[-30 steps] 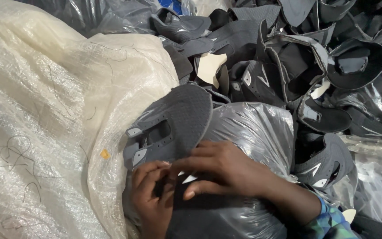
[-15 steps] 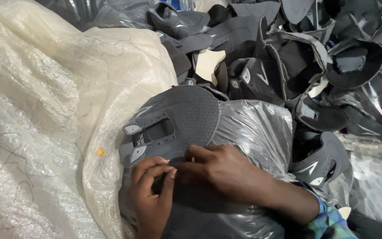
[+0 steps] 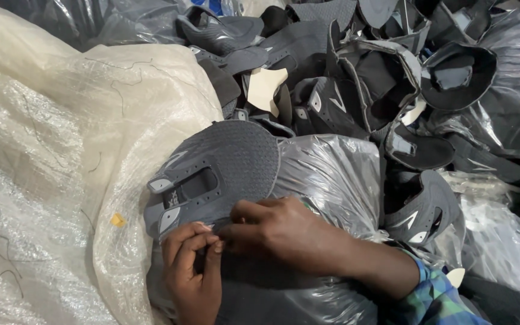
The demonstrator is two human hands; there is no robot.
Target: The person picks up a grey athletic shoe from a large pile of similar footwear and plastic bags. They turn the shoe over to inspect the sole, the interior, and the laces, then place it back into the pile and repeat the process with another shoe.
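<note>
shoe upper [image 3: 224, 165], grey, lies flat on a plastic bag [image 3: 332, 174]; left hand [image 3: 194, 277] and right hand [image 3: 284, 232] pinch its near edge; work looks unfinished, pile [image 3: 380, 78] of uppers behind.

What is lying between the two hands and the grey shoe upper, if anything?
Nothing visible. The left hand and right hand both touch the lower edge of the grey shoe upper, which rests on a shiny plastic bag.
</note>
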